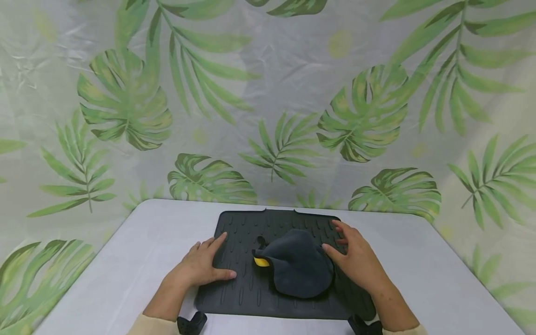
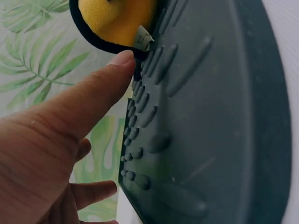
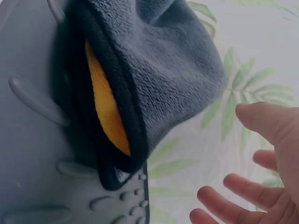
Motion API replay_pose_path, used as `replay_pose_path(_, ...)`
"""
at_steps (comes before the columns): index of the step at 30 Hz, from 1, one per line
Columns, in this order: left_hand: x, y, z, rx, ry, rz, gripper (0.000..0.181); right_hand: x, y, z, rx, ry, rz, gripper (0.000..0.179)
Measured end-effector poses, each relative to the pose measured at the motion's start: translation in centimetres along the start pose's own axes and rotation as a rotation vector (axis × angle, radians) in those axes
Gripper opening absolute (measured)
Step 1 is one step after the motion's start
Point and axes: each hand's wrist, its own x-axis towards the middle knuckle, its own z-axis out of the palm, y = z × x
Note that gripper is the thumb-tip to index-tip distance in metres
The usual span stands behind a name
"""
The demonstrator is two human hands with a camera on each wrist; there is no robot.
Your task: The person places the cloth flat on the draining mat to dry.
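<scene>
A dark grey plush cloth (image 1: 299, 267) with a yellow underside and black edging lies bunched up on a black rubber mat (image 1: 234, 298). In the left wrist view its yellow side (image 2: 114, 23) shows a small white label. My left hand (image 1: 203, 265) is spread over the mat's left side, thumb pointing toward the cloth and holding nothing. To the cloth's right is my right hand (image 1: 358, 256), fingers loosely bent. A gap separates the right thumb from the grey cloth (image 3: 173, 70) in the right wrist view. Whether the left hand touches the mat, I cannot tell.
The mat, covered in raised oblong ribs, lies on a white table (image 1: 138, 260). Behind the table hangs a pale curtain (image 1: 289, 93) printed with green leaves. A black wrist device (image 1: 192, 323) sits at the left sleeve, with another (image 1: 364, 324) at the right.
</scene>
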Motion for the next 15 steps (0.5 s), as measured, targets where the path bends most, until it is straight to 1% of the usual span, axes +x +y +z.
replay_pose_path(3, 0.0, 0.1, -0.2, -0.033, 0.008, 0.04, 0.11, 0.0, 0.3, -0.4, -0.012, 0.004, 0.011, 0.071)
replay_pose_path(9, 0.0, 0.6, -0.4, -0.134, 0.005, 0.108, 0.108, -0.2, 0.6, -1.3, -0.029, 0.026, 0.029, 0.066)
replay_pose_path(15, 0.0, 1.6, -0.7, -0.157, 0.025, 0.148, 0.104, -0.3, 1.4, -1.6, -0.069, 0.059, 0.025, 0.064)
